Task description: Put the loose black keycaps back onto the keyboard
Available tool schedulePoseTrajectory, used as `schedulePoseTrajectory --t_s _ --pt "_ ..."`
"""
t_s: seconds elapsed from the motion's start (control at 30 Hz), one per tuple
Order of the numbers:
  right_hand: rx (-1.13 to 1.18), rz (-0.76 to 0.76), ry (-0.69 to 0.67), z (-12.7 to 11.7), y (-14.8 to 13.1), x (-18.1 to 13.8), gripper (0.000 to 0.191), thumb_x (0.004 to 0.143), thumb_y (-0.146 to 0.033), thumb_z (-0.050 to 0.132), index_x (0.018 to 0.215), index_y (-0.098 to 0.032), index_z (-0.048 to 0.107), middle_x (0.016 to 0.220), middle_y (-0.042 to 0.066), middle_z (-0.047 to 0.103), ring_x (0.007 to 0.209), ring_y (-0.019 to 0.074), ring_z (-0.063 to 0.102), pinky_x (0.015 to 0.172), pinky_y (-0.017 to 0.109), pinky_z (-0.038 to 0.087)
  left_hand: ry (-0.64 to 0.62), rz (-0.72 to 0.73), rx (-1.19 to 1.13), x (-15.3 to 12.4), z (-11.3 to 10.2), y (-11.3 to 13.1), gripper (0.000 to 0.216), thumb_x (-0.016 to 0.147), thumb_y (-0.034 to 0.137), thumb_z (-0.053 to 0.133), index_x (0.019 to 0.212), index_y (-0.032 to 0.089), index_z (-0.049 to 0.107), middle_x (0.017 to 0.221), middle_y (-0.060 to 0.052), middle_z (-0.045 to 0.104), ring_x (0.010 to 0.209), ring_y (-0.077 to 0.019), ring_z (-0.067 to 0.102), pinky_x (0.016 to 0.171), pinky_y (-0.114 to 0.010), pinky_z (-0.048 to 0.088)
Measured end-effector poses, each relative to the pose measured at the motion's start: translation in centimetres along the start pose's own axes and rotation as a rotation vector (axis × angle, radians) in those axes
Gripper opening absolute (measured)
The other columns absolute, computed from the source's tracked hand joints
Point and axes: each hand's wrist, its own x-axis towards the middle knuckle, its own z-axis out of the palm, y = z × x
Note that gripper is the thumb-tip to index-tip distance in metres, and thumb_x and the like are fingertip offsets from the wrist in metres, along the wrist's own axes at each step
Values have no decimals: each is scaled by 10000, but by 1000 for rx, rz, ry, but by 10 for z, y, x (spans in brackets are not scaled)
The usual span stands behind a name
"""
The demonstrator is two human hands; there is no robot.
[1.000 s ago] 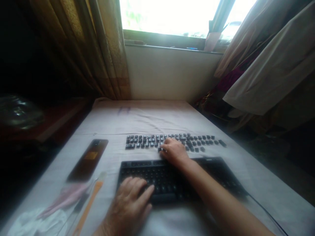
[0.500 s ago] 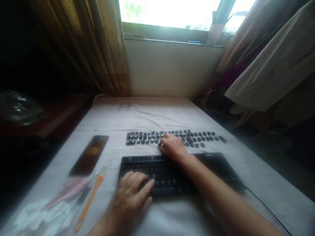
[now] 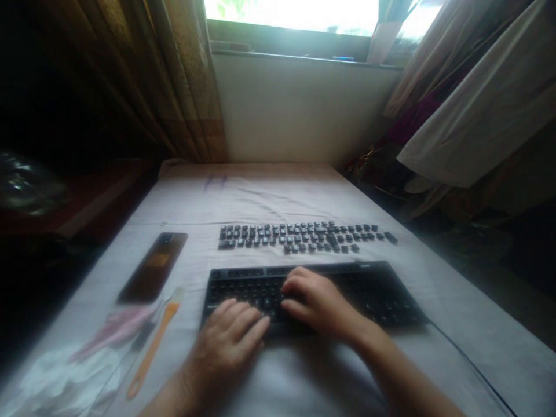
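Note:
A black keyboard (image 3: 373, 289) lies on a white-covered table (image 3: 260, 197). Several loose black keycaps (image 3: 304, 236) sit in rows just behind it. My left hand (image 3: 230, 341) rests flat on the keyboard's front left corner, fingers stretched out. My right hand (image 3: 319, 301) hovers over the middle of the keyboard with its fingers curled down onto the keys; whatever the fingertips hold is hidden.
A dark phone (image 3: 154, 266) lies left of the keyboard. An orange-handled brush (image 3: 152, 347), a pink item (image 3: 115, 330) and a white crumpled wrap (image 3: 65, 376) sit at the front left. The keyboard's cable (image 3: 473, 365) runs off right. Curtains and a window wall stand behind.
My right hand has drawn back from the loose keycap rows to the middle of the keyboard. The left hand has stayed on the keyboard's corner.

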Motion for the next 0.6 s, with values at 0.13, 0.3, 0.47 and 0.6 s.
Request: schedulePoseTrajectory --t_s 0.13,0.3,0.47,0.6 --pt "-14 8 -43 3 -4 0 91 810 -176 695 899 -187 684 1003 53 667 896 173 633 822 278 494 -15 8 3 3 0 2 250 986 221 480 1133 220 682 1068 -33 695 1051 -195 603 1064 -386 384" --pt "-77 10 -67 4 -6 2 116 811 -169 679 925 -187 694 1008 52 669 904 175 632 829 275 482 -21 16 11 14 0 5 270 994 237 450 1144 197 670 1048 -44 692 1024 -197 602 1048 -382 394" --pt "-123 31 -99 3 -9 5 113 824 -193 672 929 -189 712 991 48 670 857 169 632 783 266 473 -7 -13 44 19 3 8 284 992 279 460 1176 188 657 1066 -61 680 1042 -215 592 1046 -401 396" --pt "-116 33 -106 3 -9 6 107 837 -212 673 932 -195 718 986 45 676 847 162 634 774 257 472 -29 -39 36 19 5 9 298 997 298 458 1191 180 652 1083 -60 681 1057 -218 587 1062 -398 376"
